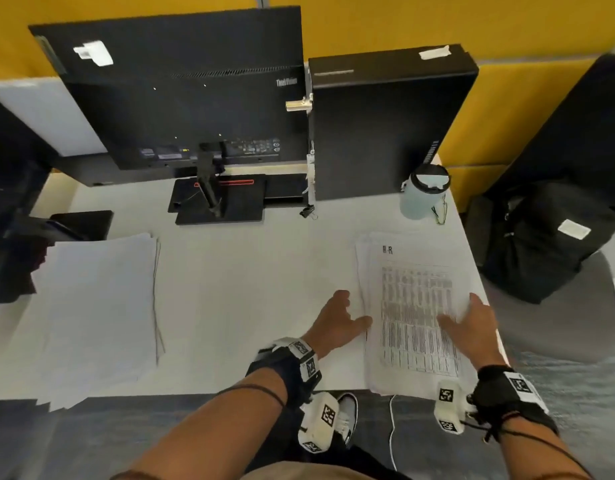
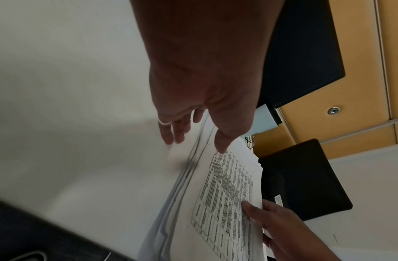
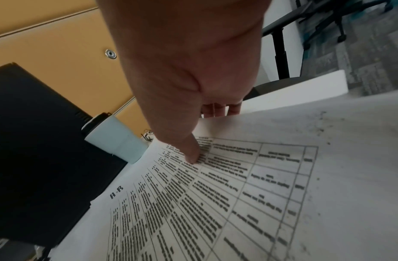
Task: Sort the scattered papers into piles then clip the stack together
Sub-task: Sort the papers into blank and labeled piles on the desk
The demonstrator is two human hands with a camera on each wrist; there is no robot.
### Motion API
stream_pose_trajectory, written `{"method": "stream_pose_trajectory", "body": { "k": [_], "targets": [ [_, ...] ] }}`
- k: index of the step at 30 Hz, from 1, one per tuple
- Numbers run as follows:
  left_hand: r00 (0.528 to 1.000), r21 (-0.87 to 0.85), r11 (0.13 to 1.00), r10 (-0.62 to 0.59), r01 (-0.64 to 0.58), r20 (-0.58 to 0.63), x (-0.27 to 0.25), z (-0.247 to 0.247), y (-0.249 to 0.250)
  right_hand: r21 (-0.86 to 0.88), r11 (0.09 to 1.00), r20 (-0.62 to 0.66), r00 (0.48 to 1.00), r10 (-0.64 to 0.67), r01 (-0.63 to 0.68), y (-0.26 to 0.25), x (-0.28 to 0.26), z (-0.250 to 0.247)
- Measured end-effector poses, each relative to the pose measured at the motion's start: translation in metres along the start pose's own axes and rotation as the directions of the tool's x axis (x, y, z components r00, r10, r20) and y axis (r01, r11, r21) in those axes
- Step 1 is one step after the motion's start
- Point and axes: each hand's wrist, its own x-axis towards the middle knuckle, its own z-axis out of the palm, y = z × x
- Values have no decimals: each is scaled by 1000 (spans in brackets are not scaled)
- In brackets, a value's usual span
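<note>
A stack of printed papers point(image 1: 413, 258) headed "H-R" lies at the table's right front corner. My left hand point(image 1: 353, 308) sits at its left edge with fingers straight and the thumb reaching towards the top sheet point(image 2: 227, 185). My right hand point(image 1: 457, 308) pinches the stack's right edge. Its thumb presses on the printed table point(image 3: 215, 194) and its fingers point(image 3: 220, 110) go behind the edge. A second pile of blank sheets point(image 1: 98, 306) lies at the left front. A black binder clip point(image 1: 308, 212) rests on the table near the monitor base.
The back of a black monitor point(image 1: 181, 91) and a black computer tower point(image 1: 385, 126) stand at the rear. A pale blue bottle point(image 1: 424, 195) stands behind the printed stack, with a small wire object point(image 1: 441, 216) beside it. A black bag point(image 1: 541, 237) sits right of the white table point(image 1: 247, 289).
</note>
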Motion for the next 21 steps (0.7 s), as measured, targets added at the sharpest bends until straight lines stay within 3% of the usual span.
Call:
{"method": "stream_pose_trajectory", "body": {
  "k": [4,9,12,15,21],
  "targets": [
    [999,-38,999,-12,10,-40,2,-11,0,-43,998,84,996,-44,47,-21,-4,27],
    [962,-212,974,-127,76,-240,6,-45,-17,39,998,211,976,-50,42,-42,-14,62],
    [944,-337,934,-211,118,-253,3,-69,-32,9,1000,247,969,-27,26,-85,-38,67],
    [934,-374,922,-216,99,-283,-4,-89,-49,-25,1000,263,965,-10,18,-112,-53,77],
    [930,-451,884,-259,120,-261,-15,-116,-88,173,985,306,950,-69,16,-142,-71,96]
  ]
}}
